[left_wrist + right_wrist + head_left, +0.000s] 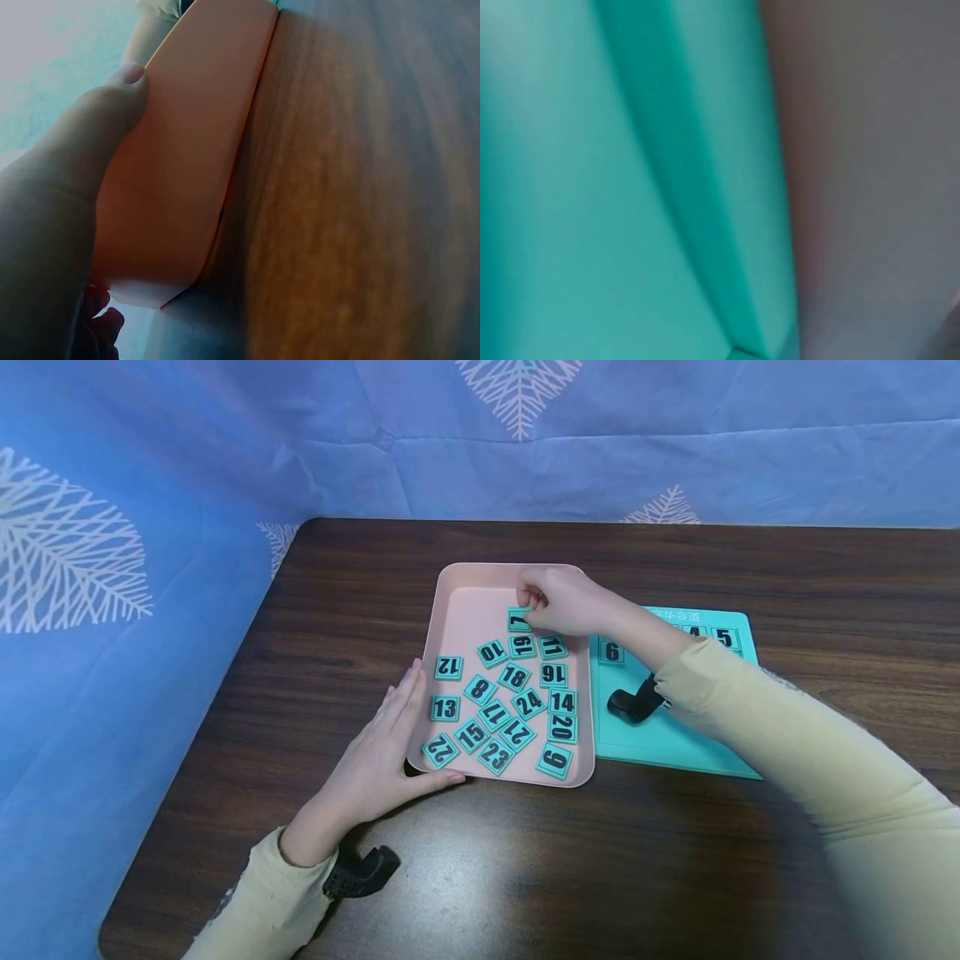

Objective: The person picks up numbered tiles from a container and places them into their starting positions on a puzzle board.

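A pink tray (472, 578) holds several teal number tiles, among them the 24 tile (528, 703) and the 12 tile (449, 667). My left hand (382, 752) rests along the tray's left side, fingers straight, with the thumb at its front edge. In the left wrist view the thumb (120, 97) lies against the tray's outer wall (187, 142). Over the far part of the tray, my right hand (562, 600) has curled fingers and pinches at a number tile (517, 620) marked 7, partly hidden by the thumb. The right wrist view shows only a blurred teal board (577, 187).
The teal board (675, 747) lies against the tray's right side, partly under my right forearm. Along its top row sit the 5 tile (725, 637) and others, with the 6 tile (611, 651) below. A dark wooden table (360, 585) carries everything; a blue cloth (225, 435) hangs behind.
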Demonstrator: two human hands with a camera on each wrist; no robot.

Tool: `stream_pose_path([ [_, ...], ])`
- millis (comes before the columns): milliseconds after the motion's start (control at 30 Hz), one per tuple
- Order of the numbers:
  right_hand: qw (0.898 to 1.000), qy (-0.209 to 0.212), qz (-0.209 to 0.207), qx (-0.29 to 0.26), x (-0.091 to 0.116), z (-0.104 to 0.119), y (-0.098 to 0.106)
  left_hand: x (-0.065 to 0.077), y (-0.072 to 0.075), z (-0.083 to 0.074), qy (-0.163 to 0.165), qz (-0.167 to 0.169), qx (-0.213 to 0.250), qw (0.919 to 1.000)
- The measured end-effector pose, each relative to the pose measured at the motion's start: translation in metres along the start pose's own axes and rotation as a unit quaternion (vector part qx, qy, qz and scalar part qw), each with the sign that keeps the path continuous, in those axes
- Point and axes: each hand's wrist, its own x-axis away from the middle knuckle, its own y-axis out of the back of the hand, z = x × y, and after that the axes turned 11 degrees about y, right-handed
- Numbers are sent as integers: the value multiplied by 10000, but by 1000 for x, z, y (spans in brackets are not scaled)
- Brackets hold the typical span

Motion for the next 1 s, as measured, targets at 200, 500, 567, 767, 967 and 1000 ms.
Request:
stream_pose_path([
  [200, 9998, -157, 7, -85, 11, 3, 4, 0, -1, 0, 29, 22, 57, 10000],
  [500, 9992, -379, 45, 132, 32, 10, 13, -1, -1, 0, 0, -11, 39, 10000],
  [567, 9990, -447, -19, 95, 38, 10, 16, 0, -1, 1, 22, 0, 54, 10000],
  [767, 9985, -471, -264, 27, 56, 13, 25, 0, -1, 0, 30, 7, 38, 10000],
  [967, 9965, -634, -539, 68, 74, 16, 34, -1, 0, 0, 10, 13, 22, 10000],
  [1000, 9959, -689, -577, 74, 77, 16, 35, 0, 0, 0, 7, 14, 22, 10000],
])
